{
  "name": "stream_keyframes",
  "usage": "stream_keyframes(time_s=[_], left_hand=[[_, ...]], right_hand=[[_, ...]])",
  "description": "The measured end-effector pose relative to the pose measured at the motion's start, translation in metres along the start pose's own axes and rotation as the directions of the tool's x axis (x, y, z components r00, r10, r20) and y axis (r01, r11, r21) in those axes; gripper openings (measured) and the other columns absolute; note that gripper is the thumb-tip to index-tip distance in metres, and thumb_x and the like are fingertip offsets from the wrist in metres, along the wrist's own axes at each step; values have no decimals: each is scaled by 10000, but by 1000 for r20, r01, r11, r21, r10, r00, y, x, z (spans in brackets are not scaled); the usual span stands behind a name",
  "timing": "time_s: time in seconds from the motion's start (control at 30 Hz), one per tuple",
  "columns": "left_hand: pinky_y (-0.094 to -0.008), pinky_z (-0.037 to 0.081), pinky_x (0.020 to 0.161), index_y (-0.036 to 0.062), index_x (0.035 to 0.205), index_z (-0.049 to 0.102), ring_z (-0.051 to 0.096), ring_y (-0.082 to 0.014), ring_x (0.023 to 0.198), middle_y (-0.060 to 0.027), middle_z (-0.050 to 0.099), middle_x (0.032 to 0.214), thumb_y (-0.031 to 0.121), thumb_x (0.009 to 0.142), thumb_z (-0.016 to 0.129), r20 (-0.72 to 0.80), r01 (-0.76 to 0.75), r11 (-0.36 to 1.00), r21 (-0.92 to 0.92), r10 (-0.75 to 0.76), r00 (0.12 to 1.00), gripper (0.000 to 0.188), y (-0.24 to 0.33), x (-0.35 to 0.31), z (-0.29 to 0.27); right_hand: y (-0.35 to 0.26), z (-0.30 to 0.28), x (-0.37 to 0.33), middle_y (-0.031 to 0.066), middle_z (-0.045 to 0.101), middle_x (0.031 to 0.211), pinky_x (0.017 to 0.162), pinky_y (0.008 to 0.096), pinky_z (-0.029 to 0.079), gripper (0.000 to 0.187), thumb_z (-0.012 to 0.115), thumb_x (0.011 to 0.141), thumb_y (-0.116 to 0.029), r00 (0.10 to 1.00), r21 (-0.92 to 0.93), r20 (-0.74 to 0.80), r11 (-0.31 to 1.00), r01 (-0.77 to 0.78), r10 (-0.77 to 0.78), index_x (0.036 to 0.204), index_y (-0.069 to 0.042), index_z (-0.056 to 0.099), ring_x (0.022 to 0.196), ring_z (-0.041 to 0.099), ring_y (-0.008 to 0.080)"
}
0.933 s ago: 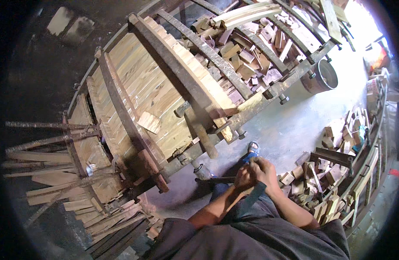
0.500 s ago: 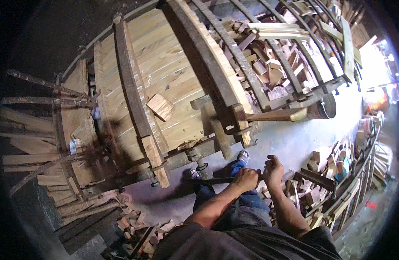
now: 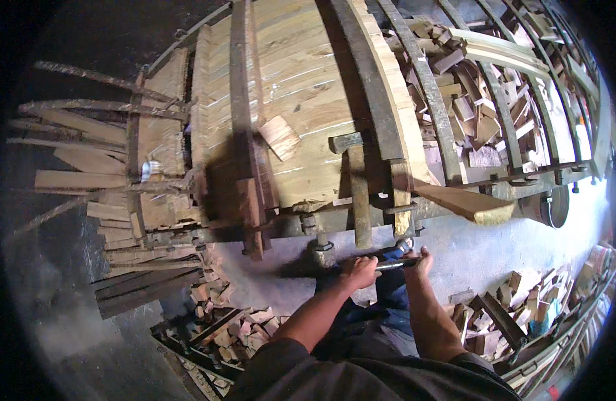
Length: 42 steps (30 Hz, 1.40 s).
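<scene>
Rod [image 3: 391, 265], dark metal with a bright stretch, spans the gap between my hands low in the head view, near the close edge of a metal frame [image 3: 442, 140]. My left hand [image 3: 361, 271] wraps round it, fingers closed, so I judge that this one bears most of the weight. My right hand [image 3: 420, 262] is at the other end, fingers curled; whether they close fully on it I cannot tell. Held crosswise like this, it should be easy to steady. Beyond, a wooden panel [image 3: 301, 73] lies under heavy crossbars [image 3: 371, 87], probably there to keep its boards flat. On the panel rests a hammer [image 3: 359, 200], its handle jutting over the edge toward me, apparently for easy reach. Left of it lies a wood block [image 3: 279, 137]. Rightward, a plank [image 3: 465, 202] sticks out near a bucket [image 3: 557, 206]. Offcuts [image 3: 483, 127] are heaped under the frame's slats, presumably out of the way.
</scene>
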<state>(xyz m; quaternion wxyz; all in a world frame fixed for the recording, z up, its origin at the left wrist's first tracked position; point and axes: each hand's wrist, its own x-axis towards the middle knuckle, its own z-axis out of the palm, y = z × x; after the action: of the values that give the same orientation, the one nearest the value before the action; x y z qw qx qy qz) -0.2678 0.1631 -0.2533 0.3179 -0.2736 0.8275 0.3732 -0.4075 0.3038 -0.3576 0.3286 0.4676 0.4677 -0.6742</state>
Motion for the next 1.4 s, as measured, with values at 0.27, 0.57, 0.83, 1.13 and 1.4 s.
stream_keyframes(time_s=[0.27, 0.57, 0.83, 1.13, 1.4], left_hand=[[-546, 476, 905, 28, 1231, 535, 611, -464, 1078, -278, 643, 1113, 302, 938, 615, 107, -154, 977, -147, 170, 980, 409, 11, -21, 7], [-379, 475, 679, 39, 866, 638, 583, -203, 725, -66, 642, 779, 188, 851, 730, -380, -287, 601, -746, -31, 924, 176, -13, -48, 69], [-300, 433, 761, 58, 900, 563, 515, -126, 788, -10, 552, 810, 197, 943, 647, -343, -298, 190, -936, -286, 895, 168, -41, -119, -12], [-449, 449, 925, 91, 746, 531, 525, -220, 779, -34, 492, 727, 133, 967, 578, -459, -573, -517, -636, -343, 820, 229, -98, -126, -22], [-486, 509, 957, 22, 949, 589, 648, -336, 940, -139, 655, 881, 210, 1028, 466, -74, -512, -657, -553, -574, 816, 238, -189, -187, 3]], right_hand=[[-16, -24, -19, 52, 485, 711, 588, 431, 495, 90, 517, 936, -159, 989, -73, 133, 996, -57, 66, 976, -80, 535, 503, 447, 206], [-26, -54, -202, 160, 540, 1385, 1104, 506, 351, 694, 657, 843, -350, 885, -174, 451, 962, 211, -113, 1445, -68, 456, 1248, 513, 327], [133, 0, -152, 134, 633, 924, 983, 629, 436, 520, 498, 940, -464, 942, 3, -225, 967, -255, 249, 1175, -2, 529, 927, 628, 354], [181, 53, -171, 220, 555, 1126, 859, 525, 484, 481, 454, 972, -381, 875, 178, 335, 889, -422, 349, 1278, -10, 450, 933, 571, 365], [185, 31, -154, 152, 615, 1155, 943, 464, 480, 535, 679, 893, -333, 771, 6, 588, 953, -304, 242, 1298, -20, 524, 1063, 583, 358]])
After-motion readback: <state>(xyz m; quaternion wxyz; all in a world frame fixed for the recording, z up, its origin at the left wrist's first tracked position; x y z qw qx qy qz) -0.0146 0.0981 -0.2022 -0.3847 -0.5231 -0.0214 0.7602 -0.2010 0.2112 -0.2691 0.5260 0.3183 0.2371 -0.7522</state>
